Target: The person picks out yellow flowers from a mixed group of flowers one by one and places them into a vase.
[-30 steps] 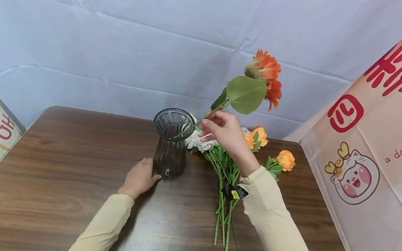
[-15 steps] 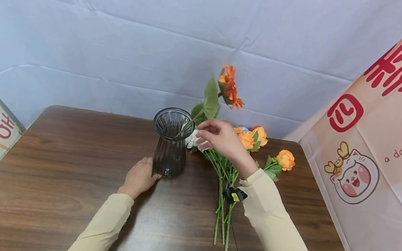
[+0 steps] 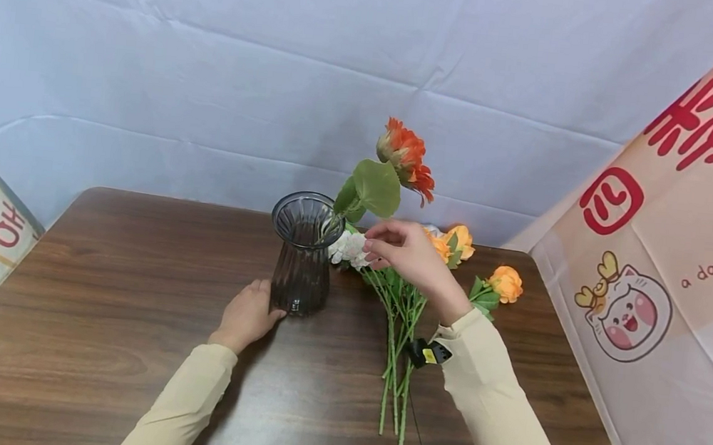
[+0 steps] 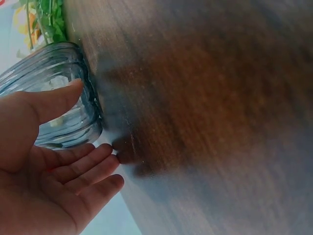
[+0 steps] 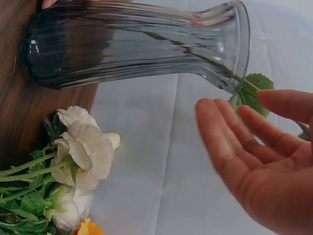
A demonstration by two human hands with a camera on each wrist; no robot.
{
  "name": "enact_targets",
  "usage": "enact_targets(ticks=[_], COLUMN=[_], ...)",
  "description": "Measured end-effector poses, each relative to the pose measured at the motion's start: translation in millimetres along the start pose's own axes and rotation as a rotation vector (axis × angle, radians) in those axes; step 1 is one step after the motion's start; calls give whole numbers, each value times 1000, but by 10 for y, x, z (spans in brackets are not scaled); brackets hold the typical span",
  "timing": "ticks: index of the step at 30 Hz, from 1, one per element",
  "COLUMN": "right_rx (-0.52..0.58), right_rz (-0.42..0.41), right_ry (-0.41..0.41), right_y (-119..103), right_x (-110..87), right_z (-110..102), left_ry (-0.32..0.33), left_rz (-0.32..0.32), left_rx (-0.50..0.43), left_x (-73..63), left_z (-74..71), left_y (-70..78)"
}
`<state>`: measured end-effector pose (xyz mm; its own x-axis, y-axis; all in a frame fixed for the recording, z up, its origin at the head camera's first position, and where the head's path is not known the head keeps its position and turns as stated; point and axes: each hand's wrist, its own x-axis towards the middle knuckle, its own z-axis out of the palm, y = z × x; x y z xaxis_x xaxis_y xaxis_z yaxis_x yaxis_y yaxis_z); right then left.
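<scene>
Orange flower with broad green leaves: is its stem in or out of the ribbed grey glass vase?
In: the right wrist view shows the stem slanting into the vase, visible inside through the glass.

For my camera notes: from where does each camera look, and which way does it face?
Head: on the head, facing forward and down at table and vase; left hand, right hand and sleeves show.
Left wrist: on that wrist, facing the vase and table; left hand shows.
Right wrist: on that wrist, facing the vase; right hand and part of left hand show.
Head and right wrist share the flower stem inside the vase.
</scene>
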<state>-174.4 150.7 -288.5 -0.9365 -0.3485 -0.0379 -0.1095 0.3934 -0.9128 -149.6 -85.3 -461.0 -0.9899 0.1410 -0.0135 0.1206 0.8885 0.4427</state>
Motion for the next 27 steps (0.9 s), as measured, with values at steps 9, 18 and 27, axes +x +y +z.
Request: enact_targets(ticks=[9,18,27], right_rx=[-62,13,61], right_rz=[22,103,171], right_ry=[34,70,156], right_y=[155,450,655], right_x=[-106,-233,-380], right_z=[-134,-297,-478], left_ry=[9,15,21], left_rz=[-1,0,3], left_rx=[-3,-7,-5], left_x=[-4,-12,-19], left_z=[-3,10,3], left_y=[6,-6,5])
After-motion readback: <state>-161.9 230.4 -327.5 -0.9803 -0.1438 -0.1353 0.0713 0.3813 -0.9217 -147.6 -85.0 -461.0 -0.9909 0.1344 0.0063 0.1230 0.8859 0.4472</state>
